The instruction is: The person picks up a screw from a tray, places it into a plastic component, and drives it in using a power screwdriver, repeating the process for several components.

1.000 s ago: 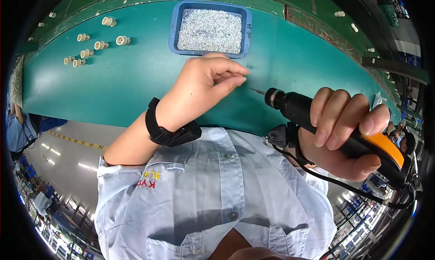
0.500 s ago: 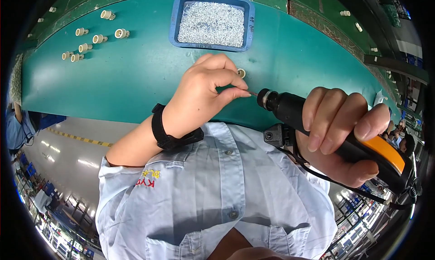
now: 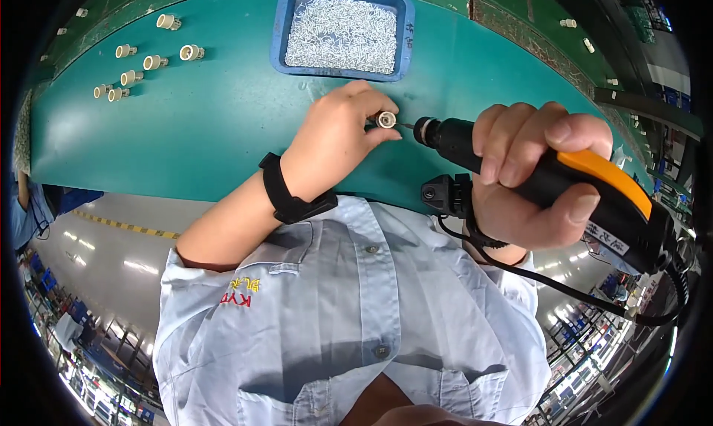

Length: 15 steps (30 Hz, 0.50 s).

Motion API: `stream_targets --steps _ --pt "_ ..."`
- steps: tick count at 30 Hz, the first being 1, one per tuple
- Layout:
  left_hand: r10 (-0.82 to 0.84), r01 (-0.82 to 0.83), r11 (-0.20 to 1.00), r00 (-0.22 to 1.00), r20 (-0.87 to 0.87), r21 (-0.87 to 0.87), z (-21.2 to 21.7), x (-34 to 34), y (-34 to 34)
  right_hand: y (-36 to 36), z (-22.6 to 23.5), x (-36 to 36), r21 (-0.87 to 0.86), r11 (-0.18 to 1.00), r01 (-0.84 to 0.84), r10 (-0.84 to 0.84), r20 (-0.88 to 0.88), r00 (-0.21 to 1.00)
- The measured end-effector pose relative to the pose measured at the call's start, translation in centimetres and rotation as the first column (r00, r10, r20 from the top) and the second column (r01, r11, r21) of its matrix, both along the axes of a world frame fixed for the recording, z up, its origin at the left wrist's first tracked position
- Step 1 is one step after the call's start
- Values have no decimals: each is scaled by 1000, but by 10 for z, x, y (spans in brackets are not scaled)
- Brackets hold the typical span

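Head view looks down on a wide teal-green worktable (image 3: 186, 136) that curves across the upper half of the picture, its near edge running just above the person's pale blue work shirt (image 3: 349, 314). At the back of the table sits a blue rectangular tray (image 3: 284, 32) heaped with small silver screws (image 3: 342, 36). The right hand (image 3: 535, 181) is clenched around a black and orange electric screwdriver (image 3: 564, 181), which lies nearly level and points left; a black cord (image 3: 564, 288) hangs from its rear end and loops below the wrist. The left hand (image 3: 338, 140), with a black wristband (image 3: 286, 196) on its forearm, pinches a small pale cylindrical fitting (image 3: 385, 119) between thumb and fingertips, just above the table near its front edge. The thin driver bit (image 3: 407, 124) reaches the open end of that fitting, so tool and part meet between the two hands. Far off at the table's left rear lie several more pale cylindrical fittings (image 3: 152, 60) in a loose group, well apart from the hands.
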<state>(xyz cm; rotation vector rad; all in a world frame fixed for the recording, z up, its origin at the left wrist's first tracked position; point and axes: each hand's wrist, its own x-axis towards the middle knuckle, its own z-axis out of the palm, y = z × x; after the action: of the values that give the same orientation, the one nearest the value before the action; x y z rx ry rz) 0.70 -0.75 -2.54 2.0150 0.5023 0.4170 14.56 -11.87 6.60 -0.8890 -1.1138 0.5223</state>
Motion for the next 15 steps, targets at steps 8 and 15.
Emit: stream_targets --steps 8,15 --pt "-66 71 987 997 40 -145 -8 -3 12 8 -1 -17 -161 978 131 -137 -30 990" --pt "-69 73 993 997 47 -97 -8 -3 12 12 -7 -20 -220 961 169 -177 -20 984"
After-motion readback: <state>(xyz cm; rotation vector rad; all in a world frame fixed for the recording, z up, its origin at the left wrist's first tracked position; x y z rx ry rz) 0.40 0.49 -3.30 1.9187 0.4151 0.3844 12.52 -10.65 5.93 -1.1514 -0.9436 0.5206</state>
